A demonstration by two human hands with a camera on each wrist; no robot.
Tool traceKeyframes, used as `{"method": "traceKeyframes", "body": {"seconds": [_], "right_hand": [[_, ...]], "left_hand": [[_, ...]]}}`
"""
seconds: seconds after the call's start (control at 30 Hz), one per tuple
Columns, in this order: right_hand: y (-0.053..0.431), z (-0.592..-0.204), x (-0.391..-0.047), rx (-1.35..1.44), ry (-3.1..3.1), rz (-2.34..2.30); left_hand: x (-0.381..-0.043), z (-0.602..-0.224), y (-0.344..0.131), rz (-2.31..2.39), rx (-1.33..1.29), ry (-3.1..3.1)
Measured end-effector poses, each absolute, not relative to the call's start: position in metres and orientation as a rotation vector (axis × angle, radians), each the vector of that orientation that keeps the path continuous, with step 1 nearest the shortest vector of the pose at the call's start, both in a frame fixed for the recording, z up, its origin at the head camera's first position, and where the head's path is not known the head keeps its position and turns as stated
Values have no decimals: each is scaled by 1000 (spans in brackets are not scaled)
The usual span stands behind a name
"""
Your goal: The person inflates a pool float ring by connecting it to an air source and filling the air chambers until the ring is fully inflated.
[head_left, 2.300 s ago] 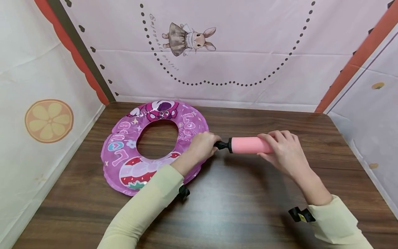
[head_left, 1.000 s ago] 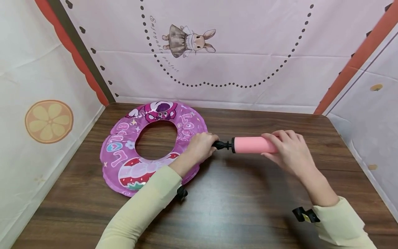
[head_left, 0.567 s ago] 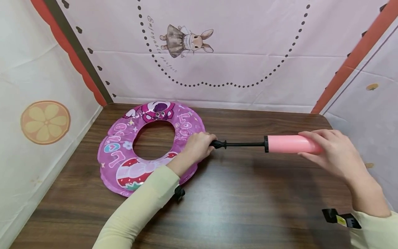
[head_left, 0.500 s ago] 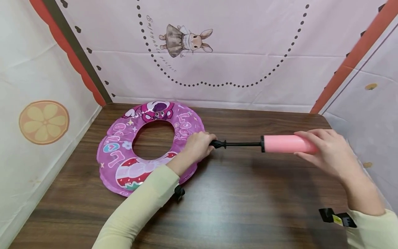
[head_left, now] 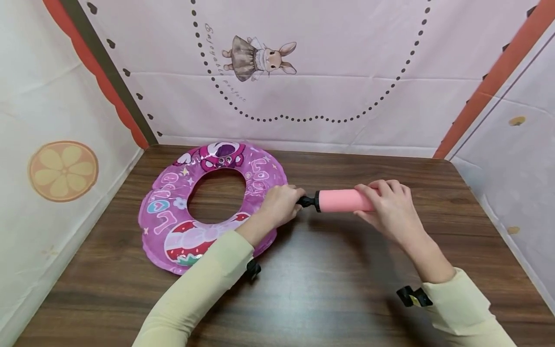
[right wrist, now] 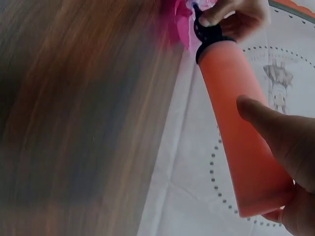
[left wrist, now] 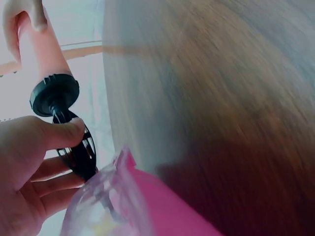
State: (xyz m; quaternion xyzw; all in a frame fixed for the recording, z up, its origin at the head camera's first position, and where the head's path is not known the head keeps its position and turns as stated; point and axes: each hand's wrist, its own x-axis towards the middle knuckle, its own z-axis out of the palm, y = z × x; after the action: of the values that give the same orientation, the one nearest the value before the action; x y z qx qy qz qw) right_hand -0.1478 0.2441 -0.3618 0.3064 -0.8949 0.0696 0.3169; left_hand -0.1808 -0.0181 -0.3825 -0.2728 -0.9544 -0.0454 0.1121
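A pink hand pump (head_left: 342, 200) with a black handle lies level above the table between both hands. My left hand (head_left: 279, 205) grips the black handle (left wrist: 78, 147) at the right edge of a purple swim ring (head_left: 173, 207). The handle's tip meets the ring in the left wrist view; the exact joint is hidden by clear plastic and fingers. My right hand (head_left: 390, 209) holds the far end of the pink barrel (right wrist: 241, 132), its thumb along the near side. The barrel's black collar (left wrist: 54, 93) sits close against the handle, with hardly any rod showing.
The ring rests on a brown wooden table (head_left: 321, 294), plump but creased along its outer edge. A pink printed cloth (head_left: 338, 62) hangs behind the table, and white cloths (head_left: 52, 111) stand at both sides.
The right hand slid the pump barrel right, baring a long black rod, then brought it back left against the handle. The left hand and the ring stayed nearly in place.
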Motion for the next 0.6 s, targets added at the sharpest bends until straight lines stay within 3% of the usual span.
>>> {"method": "traceKeyframes", "body": {"seconds": [0.6], "right_hand": [[343, -332, -131, 746, -2373, 224]], "left_hand": [[-182, -381, -23, -132, -765, -2861]]}}
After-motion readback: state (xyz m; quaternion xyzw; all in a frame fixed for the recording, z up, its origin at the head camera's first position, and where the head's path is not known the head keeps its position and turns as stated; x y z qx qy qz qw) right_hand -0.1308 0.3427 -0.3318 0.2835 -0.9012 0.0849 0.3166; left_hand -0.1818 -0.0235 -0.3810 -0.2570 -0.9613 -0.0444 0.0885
